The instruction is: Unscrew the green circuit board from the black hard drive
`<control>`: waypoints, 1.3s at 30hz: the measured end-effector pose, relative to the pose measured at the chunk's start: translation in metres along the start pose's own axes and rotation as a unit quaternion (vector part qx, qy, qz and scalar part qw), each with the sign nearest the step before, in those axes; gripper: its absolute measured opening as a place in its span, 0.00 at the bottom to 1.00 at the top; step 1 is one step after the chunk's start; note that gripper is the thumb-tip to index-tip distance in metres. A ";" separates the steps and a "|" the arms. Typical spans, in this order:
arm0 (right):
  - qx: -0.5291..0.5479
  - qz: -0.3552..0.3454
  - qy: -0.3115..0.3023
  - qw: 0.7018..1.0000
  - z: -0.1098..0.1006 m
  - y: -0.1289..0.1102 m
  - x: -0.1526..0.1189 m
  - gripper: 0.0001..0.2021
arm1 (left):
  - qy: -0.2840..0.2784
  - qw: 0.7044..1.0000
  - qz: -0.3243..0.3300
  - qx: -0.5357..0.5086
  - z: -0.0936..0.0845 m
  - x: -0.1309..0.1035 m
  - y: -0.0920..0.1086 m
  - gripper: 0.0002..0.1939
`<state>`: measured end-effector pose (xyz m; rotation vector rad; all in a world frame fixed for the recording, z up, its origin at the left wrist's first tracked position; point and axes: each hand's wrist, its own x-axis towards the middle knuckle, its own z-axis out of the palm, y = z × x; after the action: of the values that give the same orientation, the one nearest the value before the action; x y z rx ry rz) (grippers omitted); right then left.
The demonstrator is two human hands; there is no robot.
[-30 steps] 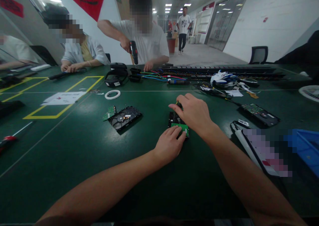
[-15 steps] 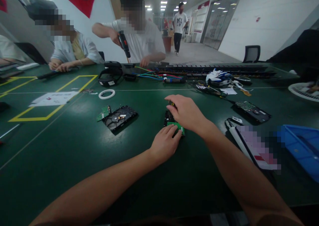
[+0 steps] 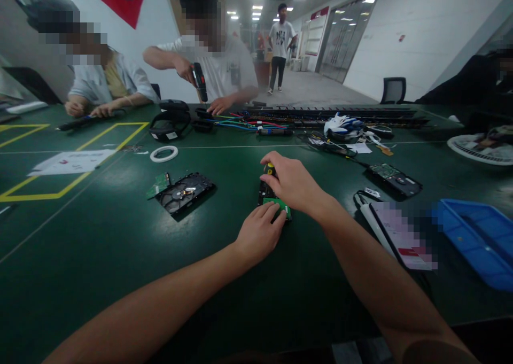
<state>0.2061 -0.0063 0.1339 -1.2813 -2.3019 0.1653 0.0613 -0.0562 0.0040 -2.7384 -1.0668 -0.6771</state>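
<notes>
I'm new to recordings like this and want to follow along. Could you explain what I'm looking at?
There's no machine here: these are a person's bare hands, seen from a camera on that person's head looking forward and down. The left hand rests on a green circuit board on a small dark device. Above it, the right hand grips a yellow-and-black tool, probably a screwdriver. The green table also carries an opened drive, a white ring and a blue bin. Across it, a co-worker holds a power drill.
</notes>
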 end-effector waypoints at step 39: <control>-0.002 -0.020 0.015 1.000 0.000 0.004 0.002 0.12 | -0.080 0.995 0.022 -0.047 -0.022 0.016 -0.017 0.12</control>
<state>0.2086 -0.0020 0.1334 -1.2291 -2.3021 0.1277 0.0520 -0.0398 0.0299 -2.9295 -1.0253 -0.5214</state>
